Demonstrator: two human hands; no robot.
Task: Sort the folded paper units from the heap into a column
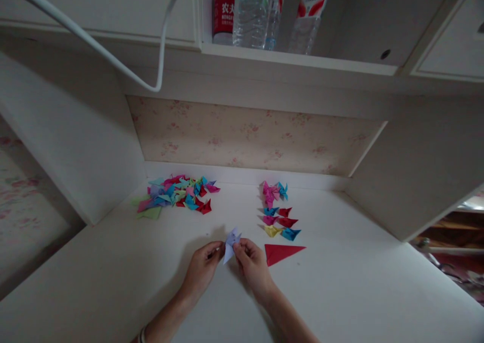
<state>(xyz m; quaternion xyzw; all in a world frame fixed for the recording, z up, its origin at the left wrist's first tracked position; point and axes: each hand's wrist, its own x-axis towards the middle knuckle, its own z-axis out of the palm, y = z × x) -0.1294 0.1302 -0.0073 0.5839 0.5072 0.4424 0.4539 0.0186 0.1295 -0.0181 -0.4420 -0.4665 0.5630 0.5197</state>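
Note:
A small pale lilac piece of folded origami paper (231,242) is held up just above the white desk. My right hand (254,266) pinches its right side between thumb and fingers. On its left edge, the fingertips of my left hand (204,265) are closed against the paper. To the right of my right hand lies a flat red folded paper triangle (283,253). Beyond it stand small folded paper pieces in two short columns, among them a yellow one (272,231) and a blue one (290,233), with pink pinwheel-like shapes (270,193) behind.
A heap of many-coloured folded papers (177,194) lies at the back left of the white desk (340,282). Plastic bottles (253,15) stand on the shelf above. A white bent bar (94,50) hangs across the upper left. Side panels enclose the desk.

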